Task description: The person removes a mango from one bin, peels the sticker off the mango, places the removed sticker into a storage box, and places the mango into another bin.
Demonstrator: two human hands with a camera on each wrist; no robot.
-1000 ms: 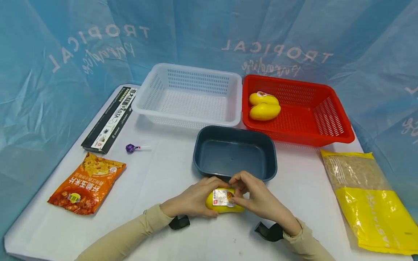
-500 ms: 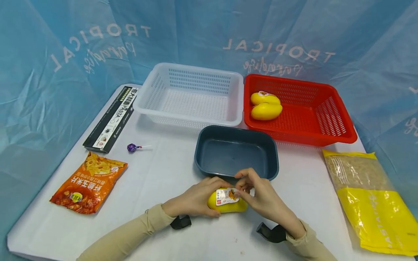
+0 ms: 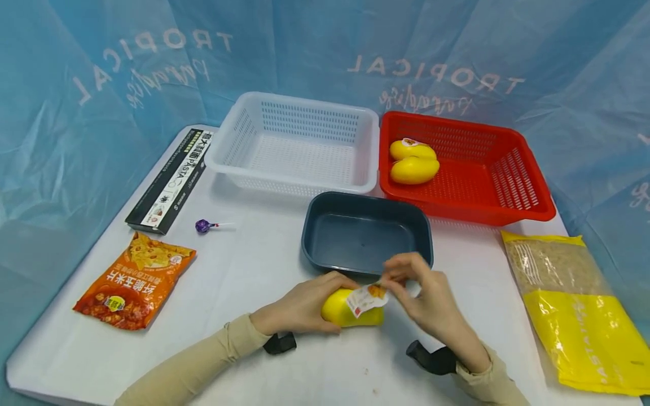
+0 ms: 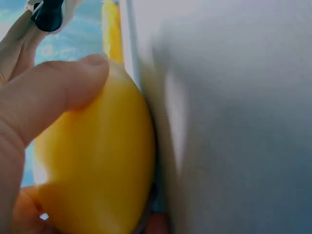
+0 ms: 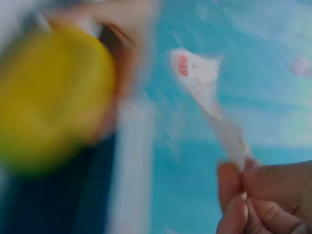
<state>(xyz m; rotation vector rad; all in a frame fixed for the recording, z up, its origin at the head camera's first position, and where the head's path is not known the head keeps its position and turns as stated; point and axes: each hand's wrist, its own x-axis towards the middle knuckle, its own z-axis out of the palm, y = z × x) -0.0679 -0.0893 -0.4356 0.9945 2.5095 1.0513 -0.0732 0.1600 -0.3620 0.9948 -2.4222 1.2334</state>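
My left hand (image 3: 307, 304) grips a yellow mango (image 3: 335, 309) on the white table, just in front of a dark blue tub (image 3: 363, 242). In the left wrist view the thumb presses along the side of the smooth mango (image 4: 102, 161). Between thumb and fingers, my right hand (image 3: 429, 293) pinches one end of a printed white sticker (image 3: 361, 302). In the right wrist view the sticker (image 5: 200, 80) hangs free from the fingertips, apart from the blurred mango (image 5: 53, 97). Two more yellow mangoes (image 3: 414, 170) lie in the red basket (image 3: 487, 192); one bears a sticker.
A white basket (image 3: 304, 158) adjoins the red one at the back. On the left are a black pasta box (image 3: 170, 180), a purple lollipop (image 3: 203, 226) and an orange snack bag (image 3: 134, 282). A yellow bag (image 3: 579, 316) lies along the right edge.
The sticker has lifted off the mango's surface as my right hand pulled it up and to the right. My left hand has kept its grip on the mango.
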